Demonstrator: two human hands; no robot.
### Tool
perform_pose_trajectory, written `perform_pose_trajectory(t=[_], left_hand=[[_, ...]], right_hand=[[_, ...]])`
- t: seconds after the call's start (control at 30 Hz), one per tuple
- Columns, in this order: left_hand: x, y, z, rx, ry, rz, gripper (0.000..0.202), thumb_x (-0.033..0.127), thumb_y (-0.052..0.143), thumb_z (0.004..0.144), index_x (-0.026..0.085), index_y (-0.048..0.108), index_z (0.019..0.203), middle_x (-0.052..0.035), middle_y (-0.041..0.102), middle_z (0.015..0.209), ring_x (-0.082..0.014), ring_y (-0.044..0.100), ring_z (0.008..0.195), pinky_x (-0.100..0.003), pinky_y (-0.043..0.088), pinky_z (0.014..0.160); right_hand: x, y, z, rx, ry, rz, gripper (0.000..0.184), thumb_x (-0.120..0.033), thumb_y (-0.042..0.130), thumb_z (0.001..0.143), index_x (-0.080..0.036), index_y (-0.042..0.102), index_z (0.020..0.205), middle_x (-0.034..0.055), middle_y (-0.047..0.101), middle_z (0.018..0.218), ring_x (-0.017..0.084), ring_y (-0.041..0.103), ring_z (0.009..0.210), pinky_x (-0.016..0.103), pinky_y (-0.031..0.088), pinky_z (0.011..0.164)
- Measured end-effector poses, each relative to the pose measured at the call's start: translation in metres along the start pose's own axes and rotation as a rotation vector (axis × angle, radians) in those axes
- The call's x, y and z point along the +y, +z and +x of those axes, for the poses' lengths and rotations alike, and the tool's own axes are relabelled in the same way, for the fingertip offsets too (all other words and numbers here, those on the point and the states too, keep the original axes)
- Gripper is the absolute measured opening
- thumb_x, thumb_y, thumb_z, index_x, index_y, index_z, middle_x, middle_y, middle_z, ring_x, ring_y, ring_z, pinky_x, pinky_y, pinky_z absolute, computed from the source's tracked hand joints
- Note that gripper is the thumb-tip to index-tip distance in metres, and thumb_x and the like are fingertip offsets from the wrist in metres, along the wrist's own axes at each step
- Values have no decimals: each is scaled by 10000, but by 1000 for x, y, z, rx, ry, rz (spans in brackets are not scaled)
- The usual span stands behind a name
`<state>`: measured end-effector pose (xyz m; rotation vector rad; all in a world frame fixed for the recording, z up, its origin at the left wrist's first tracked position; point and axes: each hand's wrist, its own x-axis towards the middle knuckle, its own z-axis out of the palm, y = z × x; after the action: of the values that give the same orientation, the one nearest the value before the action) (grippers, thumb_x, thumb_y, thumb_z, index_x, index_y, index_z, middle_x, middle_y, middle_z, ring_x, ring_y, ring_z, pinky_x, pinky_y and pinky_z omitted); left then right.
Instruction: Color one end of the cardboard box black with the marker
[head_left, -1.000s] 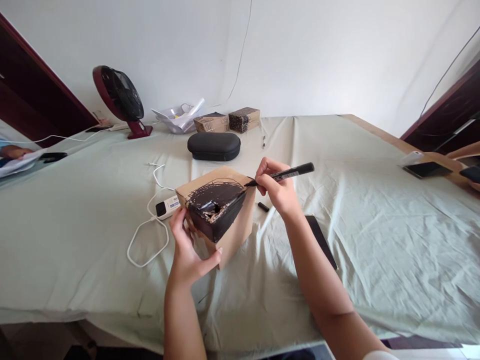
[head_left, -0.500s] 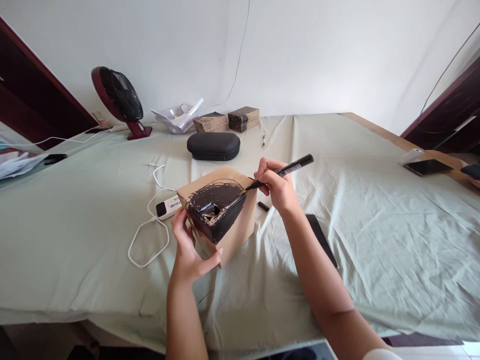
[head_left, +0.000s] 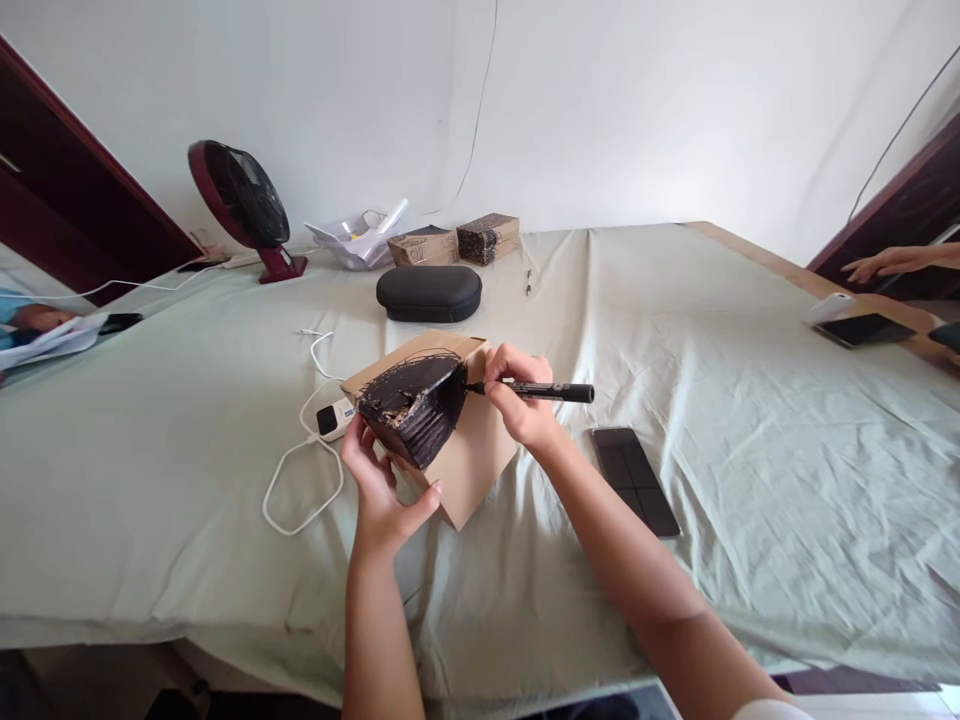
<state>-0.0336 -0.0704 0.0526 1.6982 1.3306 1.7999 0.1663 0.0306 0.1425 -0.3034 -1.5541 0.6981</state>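
Observation:
A brown cardboard box (head_left: 480,455) stands tilted on the cloth in front of me. One corner is coloured black across two faces, with loose scribbled lines at its upper edge and a rough, torn-looking patch. My left hand (head_left: 379,490) grips the box's lower left side, thumb on the front face and fingers around the left edge. In my right hand (head_left: 523,395) is a black marker (head_left: 566,392), held almost level. Its tip points left and meets the right edge of the blackened area, on the right-hand face.
Behind the box lie a black hard case (head_left: 428,292) and two scribbled cardboard boxes (head_left: 489,238). A white cable (head_left: 274,500) and power bank (head_left: 334,418) are at left, a phone (head_left: 636,480) at right. A fan (head_left: 251,205) stands back left. Another person's hand (head_left: 892,262) reaches in far right.
The box has turned, showing more of its right-hand face. My right hand has moved left and slightly down, the marker swinging from slanted to level. Other people's hands have appeared at both sides.

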Motion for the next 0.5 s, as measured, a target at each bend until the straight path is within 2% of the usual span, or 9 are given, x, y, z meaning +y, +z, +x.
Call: perform_pose_trajectory(t=[0.13, 0.37, 0.5], left_hand=[[-3, 1, 0, 15, -12, -31, 1205, 354, 921, 635, 326, 218, 1613, -195, 322, 1603, -353, 434, 1462, -417, 575, 951], [-14, -2, 1, 51, -56, -66, 1256, 433, 947, 615, 346, 190, 1614, -201, 274, 1641, -388, 395, 1508, -477, 586, 993], [-21, -4, 0, 82, -85, -75, 1276, 464, 954, 594, 351, 190, 1609, -213, 270, 1640, -394, 426, 1479, -456, 611, 926]], right_hand=[[3, 4, -5, -39, 13, -25, 155, -158, 551, 792, -240, 462, 694, -50, 482, 617, 121, 401, 548, 269, 334, 548], [6, 14, -11, -90, -25, -10, 170, -128, 521, 757, -242, 427, 673, -51, 479, 604, 118, 411, 530, 266, 342, 543], [6, 22, -17, -105, -29, 8, 193, -128, 523, 777, -248, 401, 686, -45, 498, 623, 122, 423, 541, 272, 361, 557]])
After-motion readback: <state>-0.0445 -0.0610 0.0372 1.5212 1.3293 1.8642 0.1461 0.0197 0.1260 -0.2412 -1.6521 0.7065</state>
